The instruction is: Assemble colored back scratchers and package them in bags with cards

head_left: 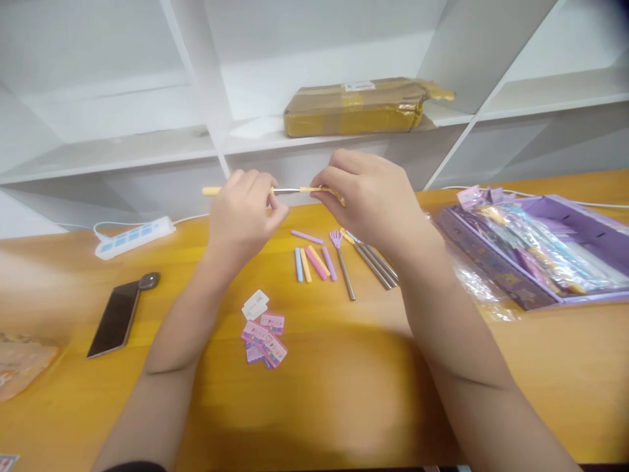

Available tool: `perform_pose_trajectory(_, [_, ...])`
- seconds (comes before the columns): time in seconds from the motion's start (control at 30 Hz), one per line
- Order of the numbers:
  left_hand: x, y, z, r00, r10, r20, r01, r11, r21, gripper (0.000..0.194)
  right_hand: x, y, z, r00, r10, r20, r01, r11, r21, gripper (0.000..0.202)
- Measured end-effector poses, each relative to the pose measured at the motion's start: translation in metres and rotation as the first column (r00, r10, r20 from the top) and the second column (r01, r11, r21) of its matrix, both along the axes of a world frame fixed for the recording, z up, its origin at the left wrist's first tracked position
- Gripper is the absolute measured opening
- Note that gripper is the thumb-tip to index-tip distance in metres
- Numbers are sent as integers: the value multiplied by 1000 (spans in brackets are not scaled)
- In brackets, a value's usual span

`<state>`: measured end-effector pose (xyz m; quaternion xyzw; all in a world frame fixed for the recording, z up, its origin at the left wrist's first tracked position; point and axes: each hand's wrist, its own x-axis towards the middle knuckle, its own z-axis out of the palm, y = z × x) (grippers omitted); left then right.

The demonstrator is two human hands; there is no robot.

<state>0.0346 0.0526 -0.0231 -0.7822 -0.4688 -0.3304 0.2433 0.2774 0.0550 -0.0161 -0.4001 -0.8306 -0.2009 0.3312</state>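
Observation:
Between my two raised hands stretches a thin back scratcher (286,191) with a yellow handle, a metal shaft and a yellow head. My left hand (246,213) is closed around the handle side, whose end sticks out to the left. With thumb and fingers, my right hand (366,193) pinches the yellow head, which is partly hidden. Below them on the table lie a purple back scratcher head on a metal rod (344,262) and several more metal rods (376,263). Several coloured handle sleeves (314,262) in blue, yellow, pink and purple lie beside these.
Pink printed cards (265,341) lie nearer me on the wooden table. At left are a phone (114,318), a small dark device (149,280) and a power strip (135,236). A purple box (511,288) with wrapped items stands right. A taped carton (351,111) sits on the shelf.

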Motion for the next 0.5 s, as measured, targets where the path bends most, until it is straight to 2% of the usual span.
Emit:
perform_pose_trajectory(0.4, [8,1,-8,991,98,92,-104,993,61,14,-4,1,1,997,-61,41,57,995,84,30])
perform_pose_trajectory(0.5, [3,6,-4,983,148,112,-152,988,32,10,3,7,7,994,-99,47,93,989,116,32])
